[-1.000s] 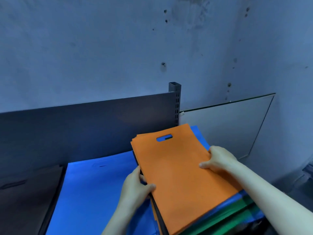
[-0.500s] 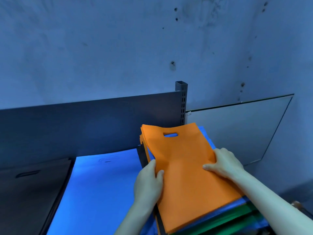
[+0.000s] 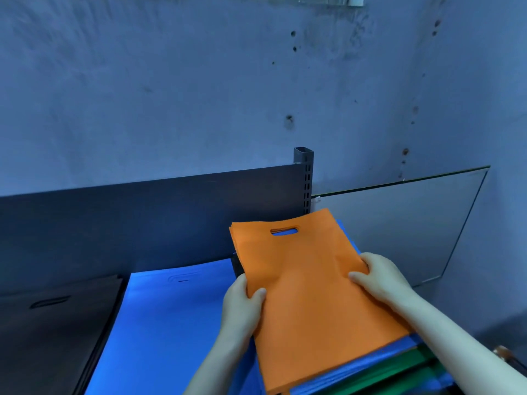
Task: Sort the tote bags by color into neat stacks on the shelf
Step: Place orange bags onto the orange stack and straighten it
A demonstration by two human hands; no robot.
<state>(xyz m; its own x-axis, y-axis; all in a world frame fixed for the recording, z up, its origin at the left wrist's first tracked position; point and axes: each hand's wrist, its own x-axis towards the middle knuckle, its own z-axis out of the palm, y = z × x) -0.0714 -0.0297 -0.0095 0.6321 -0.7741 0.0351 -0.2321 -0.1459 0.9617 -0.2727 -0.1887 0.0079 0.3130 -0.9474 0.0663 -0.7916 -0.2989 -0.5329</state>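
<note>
Only the head cam here: I'd call it roughly halfway, since a black stack (image 3: pixel 48 332) and a blue stack (image 3: pixel 171 323) already lie flat on the shelf (image 3: pixel 142 218), while the mixed pile (image 3: pixel 393 369) of blue and green on the right is unsorted. The orange tote bags (image 3: pixel 313 280) sit on top of that pile as a thin bundle, with the left hand (image 3: pixel 242 306) pinching the left edge, thumb on top, and the right hand (image 3: pixel 382 277) curled round the right edge. They look like matte non-woven fabric: flat rectangles with a slot-cut handle, probably floppy.
</note>
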